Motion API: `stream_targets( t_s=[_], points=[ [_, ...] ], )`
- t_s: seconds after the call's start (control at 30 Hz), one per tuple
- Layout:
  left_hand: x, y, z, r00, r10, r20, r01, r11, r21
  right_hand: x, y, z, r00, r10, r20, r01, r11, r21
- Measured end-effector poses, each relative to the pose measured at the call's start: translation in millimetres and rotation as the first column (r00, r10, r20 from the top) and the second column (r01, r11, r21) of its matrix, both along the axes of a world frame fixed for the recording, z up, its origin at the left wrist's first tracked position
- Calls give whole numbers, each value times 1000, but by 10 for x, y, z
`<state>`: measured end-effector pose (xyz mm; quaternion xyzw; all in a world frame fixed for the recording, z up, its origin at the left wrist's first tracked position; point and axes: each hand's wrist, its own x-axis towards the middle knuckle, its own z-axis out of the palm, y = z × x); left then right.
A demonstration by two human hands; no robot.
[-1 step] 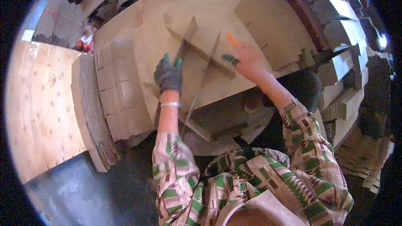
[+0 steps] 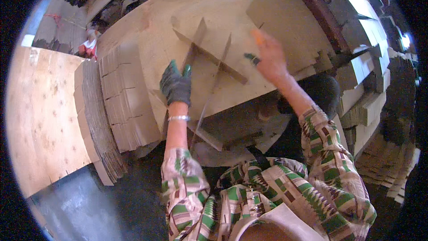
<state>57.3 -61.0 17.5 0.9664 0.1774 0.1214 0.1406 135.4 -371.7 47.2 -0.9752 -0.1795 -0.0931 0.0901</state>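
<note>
Thin cardboard strips, slotted across one another as a divider (image 2: 209, 56), stand on edge on the board-topped table. My left hand (image 2: 177, 85), in a dark glove with green fingertips, is closed around one long strip near its crossing. My fingers partly hide that strip, which continues below toward the table's near edge. My right hand (image 2: 271, 58) is apart from the divider on its right, fingers spread and holding nothing. It has an orange cover on a finger and a dark green one on the thumb; the fingers are smeared by motion.
Stacked slotted cardboard pieces (image 2: 125, 93) stand at the table's left, beside a plywood panel (image 2: 49, 120). A flat cardboard stack (image 2: 290, 27) lies at the right of the tabletop (image 2: 165, 6). More cardboard piles (image 2: 363, 71) rise at the far right. A dark round object (image 2: 318, 96) sits near the right edge.
My right hand has shifted slightly right, farther from the divider. My left hand keeps its place on the strip; the whole view has shifted a little.
</note>
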Motion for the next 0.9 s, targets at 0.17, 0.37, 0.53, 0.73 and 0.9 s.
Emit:
stream_targets(
  t_s=[0.17,0.37,0.53,0.73,0.9],
  points=[
    [-689,-263,298,993,-106,-42,106,994,-14,525,-1193,-109,912,-409,-41,357,837,-415],
    [-1266,-315,123,942,-246,-229,251,968,-10,639,-1068,251,852,-514,-102,513,857,-39],
    [-1048,-420,66,885,-177,-431,165,984,-67,350,-854,238,938,-339,71,330,937,119],
    [-974,-427,-148,921,-185,-344,196,981,-4,-631,342,472,971,225,84,-231,781,581],
    [-899,-418,-274,898,-258,-355,291,956,40,-1017,770,74,886,461,-35,-411,819,400]
  ],
)
